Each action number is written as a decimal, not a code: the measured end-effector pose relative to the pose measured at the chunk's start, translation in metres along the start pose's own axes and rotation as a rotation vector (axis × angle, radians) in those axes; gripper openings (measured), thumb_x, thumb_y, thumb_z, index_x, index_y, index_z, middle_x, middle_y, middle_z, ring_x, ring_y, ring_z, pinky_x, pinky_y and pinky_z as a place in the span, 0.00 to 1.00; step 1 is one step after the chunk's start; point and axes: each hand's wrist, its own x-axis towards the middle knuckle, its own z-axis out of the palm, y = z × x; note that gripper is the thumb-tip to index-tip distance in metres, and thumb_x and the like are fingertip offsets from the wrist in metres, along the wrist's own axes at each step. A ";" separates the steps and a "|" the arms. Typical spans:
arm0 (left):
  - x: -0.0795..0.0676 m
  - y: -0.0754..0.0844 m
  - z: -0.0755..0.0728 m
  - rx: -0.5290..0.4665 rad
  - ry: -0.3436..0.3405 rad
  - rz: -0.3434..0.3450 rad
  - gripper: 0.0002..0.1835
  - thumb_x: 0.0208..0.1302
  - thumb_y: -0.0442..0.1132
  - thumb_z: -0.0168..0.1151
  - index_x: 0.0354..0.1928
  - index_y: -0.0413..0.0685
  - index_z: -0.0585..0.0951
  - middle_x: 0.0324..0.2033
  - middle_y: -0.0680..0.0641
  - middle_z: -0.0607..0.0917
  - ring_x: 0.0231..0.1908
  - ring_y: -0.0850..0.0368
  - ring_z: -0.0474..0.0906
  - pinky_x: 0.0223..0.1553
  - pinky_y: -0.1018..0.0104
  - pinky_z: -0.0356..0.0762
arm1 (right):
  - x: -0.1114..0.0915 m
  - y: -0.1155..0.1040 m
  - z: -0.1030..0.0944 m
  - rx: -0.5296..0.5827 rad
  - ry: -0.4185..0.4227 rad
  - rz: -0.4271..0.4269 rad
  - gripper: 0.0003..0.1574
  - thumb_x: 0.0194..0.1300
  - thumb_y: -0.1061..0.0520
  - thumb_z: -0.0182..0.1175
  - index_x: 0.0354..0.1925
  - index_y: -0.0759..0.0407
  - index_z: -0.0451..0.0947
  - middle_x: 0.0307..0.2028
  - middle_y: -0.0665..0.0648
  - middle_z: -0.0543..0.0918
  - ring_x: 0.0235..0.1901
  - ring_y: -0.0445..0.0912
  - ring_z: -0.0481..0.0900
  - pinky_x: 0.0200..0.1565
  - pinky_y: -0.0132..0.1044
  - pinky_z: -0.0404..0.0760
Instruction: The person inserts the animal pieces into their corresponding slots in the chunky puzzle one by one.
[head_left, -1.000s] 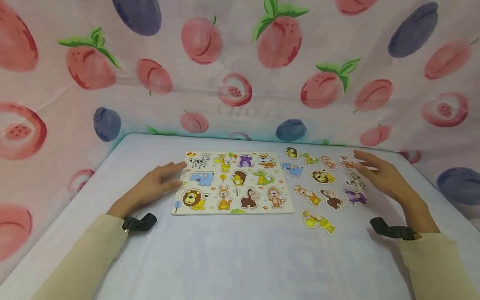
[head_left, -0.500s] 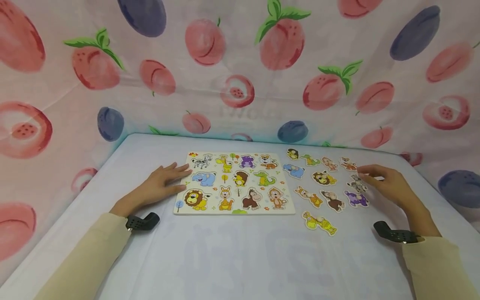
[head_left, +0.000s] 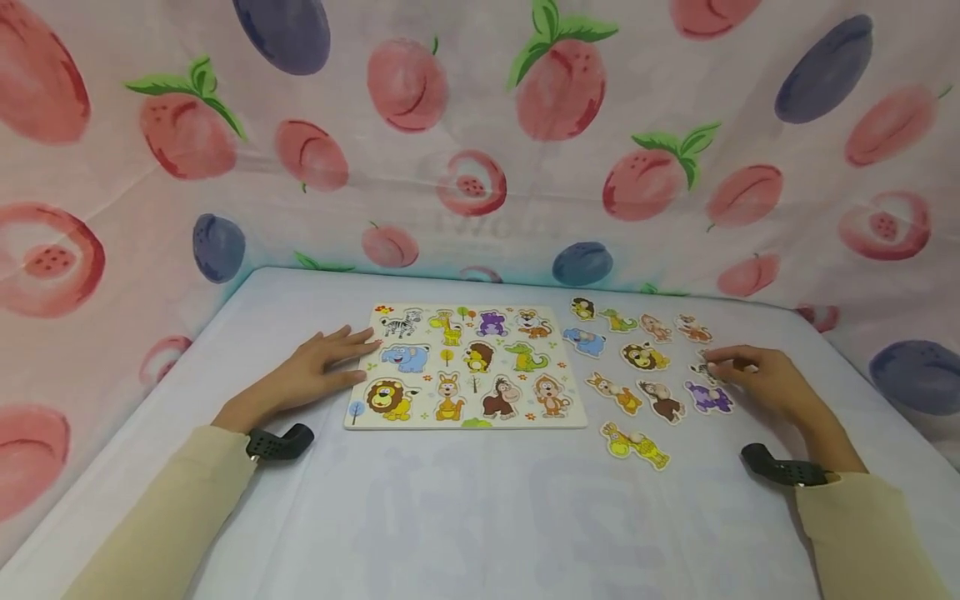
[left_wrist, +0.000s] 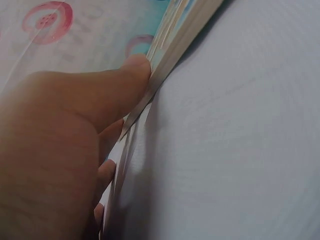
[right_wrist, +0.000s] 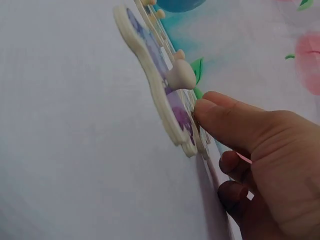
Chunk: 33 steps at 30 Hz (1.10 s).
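A wooden animal puzzle board [head_left: 427, 423] lies flat on the table. My left hand [head_left: 313, 371] rests at its left edge with extended fingers; in the left wrist view the thumb [left_wrist: 136, 65] touches the board's side [left_wrist: 170, 62]. At the right of the loose pieces, my right hand [head_left: 768, 382] pinches the zebra puzzle piece [head_left: 702, 370] between thumb and index finger, which partly cover it. A purple hippo piece [head_left: 708, 397] lies just in front; its white knob [right_wrist: 181, 76] and thick edge stand before the fingers in the right wrist view, mostly hiding the zebra.
Between board and right hand lie several loose knobbed pieces, among them a lion [head_left: 645, 357], an elephant [head_left: 584, 342], a kangaroo [head_left: 613, 393], a gorilla [head_left: 662, 402] and a tiger [head_left: 692, 328]. A giraffe piece [head_left: 636, 444] lies nearest me. Fruit-printed cloth [head_left: 517, 192] hangs behind the table.
My right hand has come down and nearer from beside the tiger piece to the zebra piece, its thumb and index finger closing together there. The left hand has stayed at the board's edge.
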 end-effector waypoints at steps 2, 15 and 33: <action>0.000 -0.001 0.000 -0.002 0.000 0.007 0.30 0.67 0.53 0.57 0.70 0.55 0.67 0.70 0.48 0.61 0.72 0.41 0.43 0.68 0.39 0.34 | -0.001 0.000 0.000 -0.021 0.020 -0.019 0.29 0.68 0.39 0.55 0.57 0.57 0.77 0.44 0.62 0.74 0.43 0.55 0.65 0.38 0.42 0.64; -0.001 -0.001 0.001 0.002 0.001 0.004 0.30 0.67 0.53 0.57 0.69 0.55 0.67 0.70 0.48 0.61 0.72 0.41 0.44 0.68 0.40 0.34 | 0.000 0.002 0.006 -0.028 0.100 -0.066 0.25 0.68 0.43 0.58 0.52 0.59 0.82 0.46 0.63 0.79 0.41 0.53 0.66 0.37 0.41 0.64; -0.003 0.002 -0.001 0.016 -0.008 -0.006 0.30 0.68 0.53 0.55 0.69 0.55 0.67 0.71 0.49 0.60 0.72 0.42 0.43 0.69 0.41 0.34 | 0.000 -0.013 0.005 0.029 0.115 -0.053 0.27 0.67 0.41 0.58 0.52 0.59 0.81 0.53 0.67 0.78 0.48 0.57 0.70 0.42 0.43 0.71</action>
